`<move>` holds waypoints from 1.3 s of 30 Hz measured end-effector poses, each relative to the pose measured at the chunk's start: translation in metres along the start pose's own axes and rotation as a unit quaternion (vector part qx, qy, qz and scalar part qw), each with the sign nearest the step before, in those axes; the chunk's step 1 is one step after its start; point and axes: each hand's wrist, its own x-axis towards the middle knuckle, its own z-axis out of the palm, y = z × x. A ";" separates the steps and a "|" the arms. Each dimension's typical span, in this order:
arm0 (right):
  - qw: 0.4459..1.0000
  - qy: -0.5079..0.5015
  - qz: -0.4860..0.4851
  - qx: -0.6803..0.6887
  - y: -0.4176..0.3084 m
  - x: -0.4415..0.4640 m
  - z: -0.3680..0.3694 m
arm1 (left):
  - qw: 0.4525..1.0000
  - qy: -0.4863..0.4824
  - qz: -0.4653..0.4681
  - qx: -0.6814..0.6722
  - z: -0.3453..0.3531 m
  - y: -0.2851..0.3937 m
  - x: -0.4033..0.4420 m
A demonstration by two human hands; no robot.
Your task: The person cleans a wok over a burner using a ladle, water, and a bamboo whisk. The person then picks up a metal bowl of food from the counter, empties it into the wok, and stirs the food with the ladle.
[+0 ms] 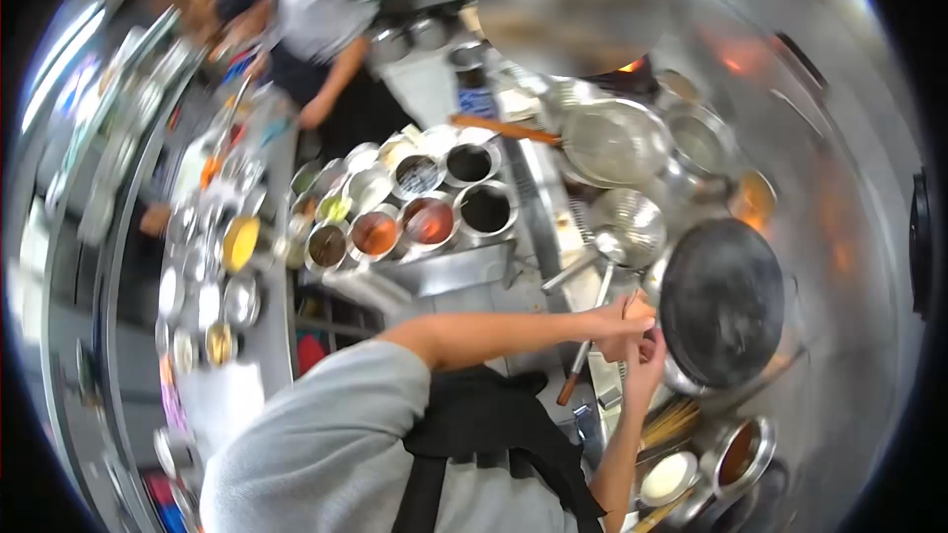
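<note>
My left hand (614, 324) and my right hand (645, 353) are close together at the left rim of a black wok (726, 306). The left fingers are closed around a small light-brown rounded thing (640, 308), which looks like an egg but is partly hidden. Pressed together just below it, my right fingers hide whatever may be between them. The wok's dark inside shows a few lighter smears. A perforated ladle (629, 227) and a long wooden-handled tool (583, 365) lie to the left of the wok.
A round strainer (614, 143) and a blurred large pan (573, 10) are farther up. Several sauce pots (430, 220) stand in the middle. At lower right are a white-filled bowl (670, 479) and a pot of brown liquid (741, 452). Another person (321, 49) stands at upper left.
</note>
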 end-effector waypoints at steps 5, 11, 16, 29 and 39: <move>0.925 -0.314 0.051 0.209 -0.087 -0.023 0.094 | 0.949 -0.070 0.102 -0.290 -0.106 0.064 -0.148; 0.843 -0.482 0.023 0.238 -0.170 -0.099 0.201 | 0.918 0.162 0.197 -0.303 -0.152 0.080 -0.325; 0.715 -0.676 0.078 0.160 -0.166 -0.170 0.279 | 0.883 0.313 0.145 -0.318 -0.153 0.049 -0.426; 0.767 0.165 0.045 -0.619 0.115 -0.004 0.107 | 0.533 0.617 0.254 -0.520 -0.298 -0.304 -0.781; 0.925 -0.146 0.272 -0.223 0.170 0.017 0.097 | 0.583 0.663 0.195 -0.427 -0.337 -0.267 -0.859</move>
